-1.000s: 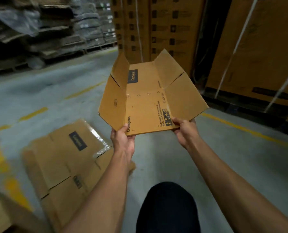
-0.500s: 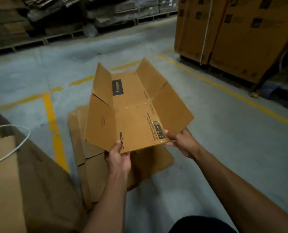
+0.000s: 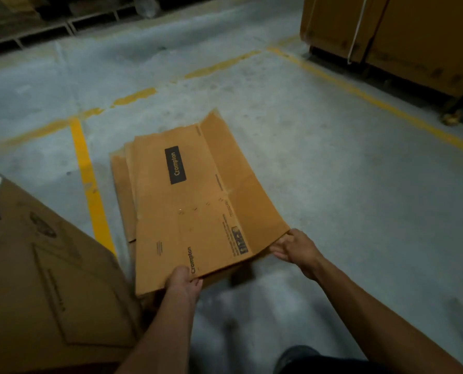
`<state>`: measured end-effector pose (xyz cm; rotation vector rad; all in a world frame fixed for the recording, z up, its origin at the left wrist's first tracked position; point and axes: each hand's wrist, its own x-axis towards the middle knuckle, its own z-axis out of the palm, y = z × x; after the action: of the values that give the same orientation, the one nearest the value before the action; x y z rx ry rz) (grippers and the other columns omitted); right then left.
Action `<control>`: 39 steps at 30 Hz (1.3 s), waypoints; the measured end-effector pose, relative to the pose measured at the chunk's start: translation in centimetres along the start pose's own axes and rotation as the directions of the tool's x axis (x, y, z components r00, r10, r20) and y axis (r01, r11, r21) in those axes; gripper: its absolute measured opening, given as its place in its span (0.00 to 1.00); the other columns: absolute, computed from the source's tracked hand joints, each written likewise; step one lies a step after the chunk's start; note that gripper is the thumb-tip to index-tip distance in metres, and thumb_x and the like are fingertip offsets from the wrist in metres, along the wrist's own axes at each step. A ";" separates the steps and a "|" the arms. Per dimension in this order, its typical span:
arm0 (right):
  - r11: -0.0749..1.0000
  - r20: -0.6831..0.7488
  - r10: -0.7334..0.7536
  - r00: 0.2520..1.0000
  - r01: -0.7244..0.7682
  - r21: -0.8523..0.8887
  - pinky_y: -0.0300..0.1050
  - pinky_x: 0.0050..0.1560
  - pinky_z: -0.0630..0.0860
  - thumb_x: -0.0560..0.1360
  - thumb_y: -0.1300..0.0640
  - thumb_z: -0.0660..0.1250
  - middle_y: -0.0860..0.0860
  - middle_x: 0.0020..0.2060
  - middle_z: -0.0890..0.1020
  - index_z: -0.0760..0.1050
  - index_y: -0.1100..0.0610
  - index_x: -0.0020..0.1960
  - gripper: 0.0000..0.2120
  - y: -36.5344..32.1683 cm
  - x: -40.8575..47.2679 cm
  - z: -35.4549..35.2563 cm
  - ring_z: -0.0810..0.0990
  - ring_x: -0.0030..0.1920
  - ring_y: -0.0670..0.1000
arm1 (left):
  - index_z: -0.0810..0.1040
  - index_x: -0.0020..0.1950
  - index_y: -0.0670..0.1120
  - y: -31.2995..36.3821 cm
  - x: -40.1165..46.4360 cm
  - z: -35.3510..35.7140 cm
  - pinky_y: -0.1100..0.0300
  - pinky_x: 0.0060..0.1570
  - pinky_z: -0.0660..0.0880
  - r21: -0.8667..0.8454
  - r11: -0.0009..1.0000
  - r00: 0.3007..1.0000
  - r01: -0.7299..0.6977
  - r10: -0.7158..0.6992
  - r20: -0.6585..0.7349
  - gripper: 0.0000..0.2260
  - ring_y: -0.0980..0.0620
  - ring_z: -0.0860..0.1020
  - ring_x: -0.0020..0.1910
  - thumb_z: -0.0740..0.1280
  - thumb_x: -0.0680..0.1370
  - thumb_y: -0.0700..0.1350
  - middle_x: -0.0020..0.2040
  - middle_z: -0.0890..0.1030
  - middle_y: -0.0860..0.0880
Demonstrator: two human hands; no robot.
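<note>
A flattened brown carton (image 3: pixel 198 201) printed "Crompton" lies low over a small pile of flat cartons (image 3: pixel 122 190) on the concrete floor. My left hand (image 3: pixel 184 283) grips its near edge by the "Crompton" print, thumb on top. My right hand (image 3: pixel 292 247) pinches the near right corner, which is lifted slightly. The carton's flaps lie spread flat.
A large brown carton (image 3: pixel 44 279) with a white strap fills the lower left. Strapped tall cartons (image 3: pixel 403 33) stand at the back right. Yellow floor lines (image 3: pixel 90 190) run left of the pile and across the floor. Pallets with stacked cardboard (image 3: pixel 36 17) line the far side.
The carton came down from chest height onto the pile, and its raised side flaps have spread flat. Both hands followed it down, keeping hold of the near edge.
</note>
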<state>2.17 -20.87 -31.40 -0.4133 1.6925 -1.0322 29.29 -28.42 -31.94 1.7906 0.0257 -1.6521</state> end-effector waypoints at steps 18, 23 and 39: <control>0.947 -0.517 -0.280 0.809 0.144 -0.288 0.45 0.46 0.83 0.82 0.56 0.69 0.52 0.52 0.85 0.78 0.54 0.64 0.11 -0.7 -16.5 -30.6 0.85 0.48 0.52 | 0.82 0.56 0.46 -17.6 -27.6 23.9 0.57 0.44 0.79 0.613 0.173 0.575 -0.771 -0.225 0.787 0.08 0.49 0.84 0.41 0.64 0.82 0.40 0.48 0.86 0.47; 0.927 -0.678 -0.249 0.692 -0.033 -0.374 0.46 0.44 0.81 0.83 0.56 0.68 0.51 0.49 0.84 0.77 0.54 0.64 0.10 5.1 -22.4 -41.3 0.84 0.47 0.53 | 0.83 0.53 0.46 -27.2 -30.9 28.1 0.57 0.43 0.75 0.492 -0.140 0.498 -0.859 -0.448 0.743 0.07 0.46 0.82 0.43 0.68 0.77 0.42 0.48 0.85 0.46; 0.926 -0.782 -0.203 0.590 -0.145 -0.350 0.53 0.54 0.83 0.83 0.50 0.68 0.52 0.54 0.86 0.76 0.53 0.62 0.11 -11.1 -47.9 -48.6 0.85 0.54 0.55 | 0.82 0.48 0.57 -26.0 -58.5 28.4 0.53 0.50 0.84 0.305 -0.260 0.375 -0.916 -0.289 0.881 0.10 0.48 0.85 0.48 0.66 0.81 0.42 0.49 0.87 0.52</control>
<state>-25.78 27.38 9.43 -0.2028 2.7705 -0.9674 -18.30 2.39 9.09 0.9273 -2.8346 -1.5224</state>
